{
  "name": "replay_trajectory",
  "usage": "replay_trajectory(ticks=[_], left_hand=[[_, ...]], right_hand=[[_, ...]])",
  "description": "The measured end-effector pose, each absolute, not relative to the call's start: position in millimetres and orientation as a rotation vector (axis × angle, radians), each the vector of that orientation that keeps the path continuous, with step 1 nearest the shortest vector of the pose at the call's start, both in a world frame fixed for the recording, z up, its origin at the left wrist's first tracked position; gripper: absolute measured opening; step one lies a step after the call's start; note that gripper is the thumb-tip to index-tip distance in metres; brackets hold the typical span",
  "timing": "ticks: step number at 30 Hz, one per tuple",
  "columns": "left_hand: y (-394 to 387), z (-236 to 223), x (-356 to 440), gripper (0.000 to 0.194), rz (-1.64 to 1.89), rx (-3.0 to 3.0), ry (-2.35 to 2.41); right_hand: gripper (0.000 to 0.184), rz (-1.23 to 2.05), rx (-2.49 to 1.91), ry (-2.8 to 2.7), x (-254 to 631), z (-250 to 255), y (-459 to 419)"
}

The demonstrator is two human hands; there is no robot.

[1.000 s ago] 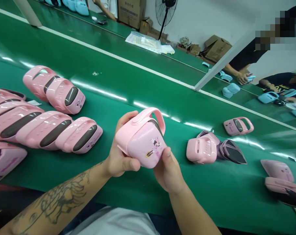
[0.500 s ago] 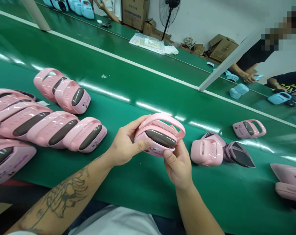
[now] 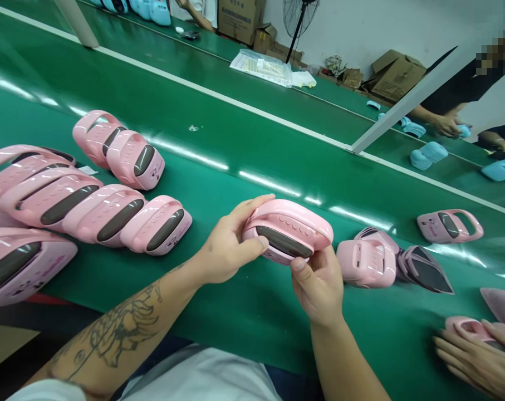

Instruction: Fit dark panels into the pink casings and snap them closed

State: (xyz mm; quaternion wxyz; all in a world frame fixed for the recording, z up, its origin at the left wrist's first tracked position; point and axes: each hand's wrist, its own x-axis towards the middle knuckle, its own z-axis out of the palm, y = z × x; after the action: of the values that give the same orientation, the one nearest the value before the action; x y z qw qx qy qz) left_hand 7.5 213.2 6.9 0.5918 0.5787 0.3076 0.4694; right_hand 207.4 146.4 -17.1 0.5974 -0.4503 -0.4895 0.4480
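Note:
Between my two hands is a pink plastic housing (image 3: 292,225) with a loop handle and a dark glossy window, held above the green bench. My left hand (image 3: 231,242) grips its left end, thumb near the window's edge. My right hand (image 3: 319,281) holds the right end from below, thumb on the lower front edge. Its handle side tilts up toward me, and the printed front is mostly turned away. Close to my right hand lies another pink housing (image 3: 366,263), beside a stack of dark window panels (image 3: 425,270).
Rows of pink housings (image 3: 79,203) stand at left. One more housing (image 3: 449,225) lies at right. A co-worker's hands (image 3: 477,351) hold a pink part at lower right. A pale rail (image 3: 219,100) crosses the bench; blue housings (image 3: 428,155) and other people are beyond it.
The housing in my hands has tipped so its top and handle face me more and its printed front shows less. A co-worker's hands have come in at lower right. The view has shifted slightly.

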Motion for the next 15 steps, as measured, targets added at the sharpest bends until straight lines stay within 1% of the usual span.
replay_trajectory(ticks=[3,5,7,10,12,15], left_hand=[[211.3,7.6,8.6,0.079,1.033,1.298,0.664],[210.2,7.6,8.9,0.084,1.055,1.246,0.627],[209.4,7.1,8.7,0.082,1.091,1.205,0.607],[208.7,5.5,8.5,0.074,1.130,1.196,0.607],[209.0,4.3,9.3,0.073,1.140,1.198,0.611],[211.9,2.9,11.2,0.071,1.172,1.213,0.605]], right_hand=[[0.090,1.036,-1.070,-1.151,213.5,-17.6,146.6],[0.093,1.056,-1.080,-1.195,217.1,-15.8,146.4],[0.092,1.054,-1.080,-1.238,219.1,-12.9,145.6],[0.086,0.997,-1.076,-1.283,219.5,-7.3,144.4],[0.080,0.944,-1.093,-1.316,219.3,-2.8,144.5],[0.078,0.889,-1.107,-1.365,218.7,4.2,145.8]])
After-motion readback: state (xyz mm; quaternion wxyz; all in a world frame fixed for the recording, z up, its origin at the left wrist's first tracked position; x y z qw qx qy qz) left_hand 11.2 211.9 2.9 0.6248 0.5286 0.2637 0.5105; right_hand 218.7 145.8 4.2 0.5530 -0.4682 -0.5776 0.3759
